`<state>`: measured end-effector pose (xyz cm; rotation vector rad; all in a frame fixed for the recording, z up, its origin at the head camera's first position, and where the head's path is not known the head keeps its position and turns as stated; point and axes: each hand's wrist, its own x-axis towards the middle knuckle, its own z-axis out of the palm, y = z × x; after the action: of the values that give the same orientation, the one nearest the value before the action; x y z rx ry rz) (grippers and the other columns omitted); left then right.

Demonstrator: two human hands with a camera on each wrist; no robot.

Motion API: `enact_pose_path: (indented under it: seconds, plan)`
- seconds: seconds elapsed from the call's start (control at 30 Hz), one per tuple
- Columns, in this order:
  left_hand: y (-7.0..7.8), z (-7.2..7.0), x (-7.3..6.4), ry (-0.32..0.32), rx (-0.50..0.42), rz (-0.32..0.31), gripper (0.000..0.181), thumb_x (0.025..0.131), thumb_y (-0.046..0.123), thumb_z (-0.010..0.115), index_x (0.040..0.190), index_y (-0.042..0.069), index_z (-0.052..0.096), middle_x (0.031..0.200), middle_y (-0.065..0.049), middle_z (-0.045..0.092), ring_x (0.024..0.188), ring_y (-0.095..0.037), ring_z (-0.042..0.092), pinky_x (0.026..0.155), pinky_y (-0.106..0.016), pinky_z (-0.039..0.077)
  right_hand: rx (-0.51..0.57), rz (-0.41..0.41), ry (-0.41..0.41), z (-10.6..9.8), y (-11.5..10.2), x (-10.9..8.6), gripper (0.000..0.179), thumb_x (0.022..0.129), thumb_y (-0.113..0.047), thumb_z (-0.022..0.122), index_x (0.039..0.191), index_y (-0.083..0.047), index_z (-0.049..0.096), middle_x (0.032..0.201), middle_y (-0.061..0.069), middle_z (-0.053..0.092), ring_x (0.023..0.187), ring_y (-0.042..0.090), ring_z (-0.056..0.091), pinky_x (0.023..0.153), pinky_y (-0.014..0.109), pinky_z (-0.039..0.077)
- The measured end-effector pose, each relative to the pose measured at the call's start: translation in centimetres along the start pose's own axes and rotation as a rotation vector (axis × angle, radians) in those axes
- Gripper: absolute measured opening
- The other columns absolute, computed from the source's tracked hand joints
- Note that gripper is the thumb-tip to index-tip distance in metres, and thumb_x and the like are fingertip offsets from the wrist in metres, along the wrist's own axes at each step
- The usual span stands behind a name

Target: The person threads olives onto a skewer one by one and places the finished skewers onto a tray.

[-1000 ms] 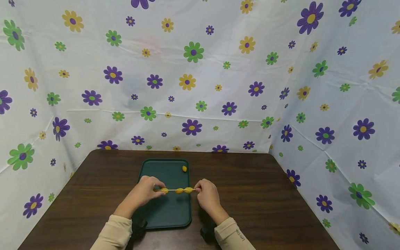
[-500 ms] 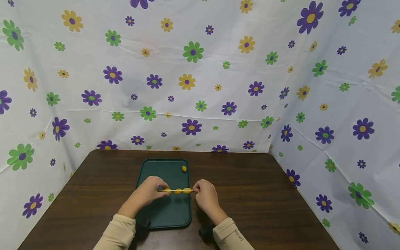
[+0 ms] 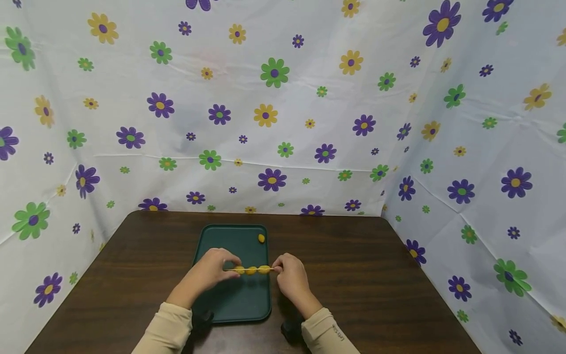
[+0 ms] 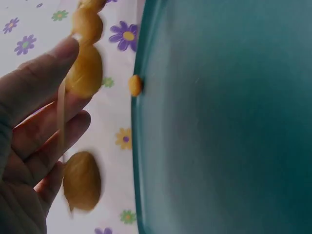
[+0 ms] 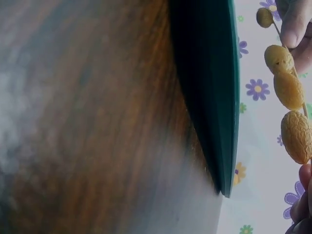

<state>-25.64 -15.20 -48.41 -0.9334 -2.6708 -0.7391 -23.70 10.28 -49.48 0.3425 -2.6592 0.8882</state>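
Note:
Both hands hold a thin pale skewer level above the green tray. My left hand pinches it with thumb and fingers, right at the leftmost of three wrinkled yellow oval pieces threaded between the hands. Another yellow oval piece sits on the skewer's far end, on the palm side of the left fingers. At the opposite end, my right hand pinches the tip just past the last wrinkled piece. The three pieces stand close together in a row.
The green tray lies on a dark brown wooden table. One loose yellow piece lies near its far right corner. A white flowered cloth hangs behind the table and along both sides.
My left hand has shifted a little to the right, and the leftmost of the three pieces has slid along with it, closing its gap to the middle one. The right hand has barely moved.

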Motion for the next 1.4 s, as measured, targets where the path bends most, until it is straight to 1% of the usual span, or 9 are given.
enact_pose_path:
  seconds: [0.13,0.27,0.33,0.47,0.6,0.73,0.97,1.23,1.4]
  plan:
    - [-0.6,-1.3,-1.0,0.003,-0.006,-0.061,0.033,0.078,0.020,0.089,0.105,0.006,0.078,0.101,-0.003,0.075,0.097,-0.026,0.068,0.086,-0.047,0.056,0.019,0.015,-0.009,-0.1,0.3,0.1,0.019,0.086,0.003,0.075,0.077,-0.014,0.071,0.076,-0.007,0.060,0.073,0.014,0.060,0.069,0.033,0.052]
    - [-1.5,-2.5,-2.2,-0.006,-0.042,-0.162,0.036,0.078,0.018,0.089,0.109,0.004,0.077,0.105,-0.006,0.074,0.103,-0.031,0.067,0.091,-0.053,0.054,0.026,0.034,-0.012,-0.3,0.7,0.2,0.019,0.087,0.003,0.074,0.078,-0.013,0.071,0.077,-0.006,0.061,0.074,0.014,0.060,0.068,0.033,0.052]
    - [-1.8,-2.9,-2.6,-0.023,-0.066,-0.202,0.035,0.079,0.017,0.088,0.109,0.004,0.077,0.106,-0.008,0.074,0.104,-0.033,0.067,0.092,-0.055,0.053,0.031,0.038,-0.012,-0.4,0.9,0.3,0.018,0.087,0.003,0.074,0.078,-0.012,0.071,0.078,-0.006,0.061,0.074,0.014,0.060,0.068,0.032,0.052]
    - [-2.1,-2.9,-2.9,-0.065,-0.115,-0.235,0.028,0.082,0.017,0.086,0.107,0.008,0.078,0.103,-0.004,0.075,0.101,-0.029,0.069,0.091,-0.053,0.055,0.034,0.039,-0.016,-0.6,1.1,0.3,0.018,0.087,0.003,0.074,0.078,-0.012,0.071,0.078,-0.006,0.061,0.074,0.013,0.060,0.067,0.031,0.052]
    - [-2.1,-2.6,-2.9,-0.074,-0.150,-0.217,0.017,0.085,0.018,0.083,0.101,0.013,0.079,0.096,0.004,0.074,0.093,-0.021,0.069,0.085,-0.049,0.057,0.036,0.036,-0.023,-0.8,1.1,0.2,0.016,0.088,0.003,0.073,0.079,-0.011,0.072,0.078,-0.007,0.061,0.074,0.013,0.060,0.067,0.031,0.051]
    - [-2.0,-2.3,-2.7,-0.057,-0.134,-0.197,0.011,0.085,0.017,0.083,0.096,0.015,0.080,0.091,0.007,0.073,0.087,-0.017,0.068,0.082,-0.046,0.058,0.042,0.036,-0.022,-0.9,1.1,0.1,0.017,0.088,0.004,0.073,0.079,-0.011,0.072,0.078,-0.006,0.061,0.074,0.013,0.060,0.068,0.031,0.051]
    - [-1.7,-2.1,-2.4,-0.029,-0.132,-0.170,0.009,0.083,0.016,0.085,0.092,0.016,0.080,0.089,0.007,0.073,0.085,-0.017,0.068,0.078,-0.042,0.058,0.023,0.033,-0.012,-1.2,1.1,0.1,0.019,0.086,0.004,0.074,0.078,-0.012,0.071,0.077,-0.007,0.061,0.073,0.013,0.059,0.067,0.031,0.051]
    - [-1.4,-1.8,-2.2,-0.005,-0.100,-0.117,0.011,0.081,0.015,0.086,0.091,0.016,0.081,0.090,0.007,0.074,0.086,-0.017,0.068,0.077,-0.041,0.058,-0.025,0.015,-0.028,-1.3,0.8,-0.3,0.018,0.085,0.006,0.074,0.079,-0.011,0.072,0.081,0.001,0.066,0.076,0.017,0.062,0.071,0.036,0.052]
    - [-1.1,-1.5,-1.8,0.001,-0.094,-0.094,0.012,0.081,0.015,0.086,0.092,0.018,0.081,0.090,0.009,0.074,0.086,-0.014,0.067,0.077,-0.038,0.057,-0.056,0.005,-0.003,-1.1,0.7,-0.3,0.020,0.082,0.006,0.075,0.077,-0.013,0.072,0.077,-0.004,0.064,0.075,0.017,0.062,0.071,0.037,0.052]
